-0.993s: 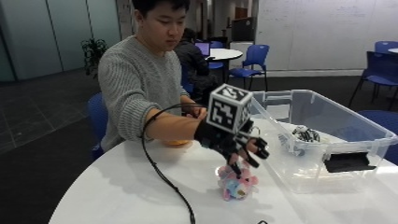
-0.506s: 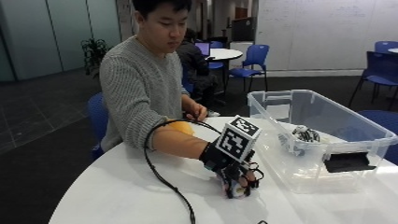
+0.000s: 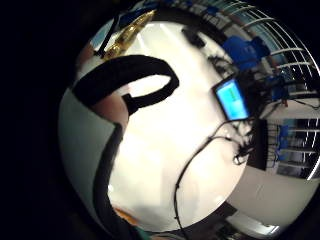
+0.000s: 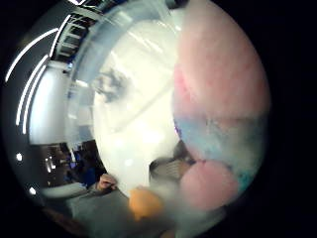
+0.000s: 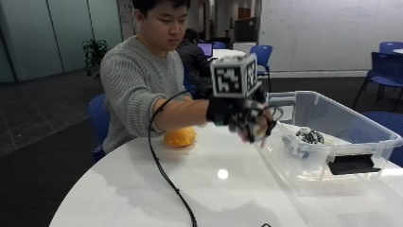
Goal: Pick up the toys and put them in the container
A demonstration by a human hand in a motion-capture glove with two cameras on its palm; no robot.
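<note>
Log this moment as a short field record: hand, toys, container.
hand: gloved hand raised above the table, beside the container's near end
held: pink and blue plush toy, close against the palm
container: clear bin on the table, a small striped toy inside
left on table: orange toy

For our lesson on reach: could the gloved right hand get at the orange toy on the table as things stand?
Probably not yet. The right hand is raised beside the clear container and seems to hold a pink-and-blue plush toy. The orange toy lies unobstructed on the table.
</note>
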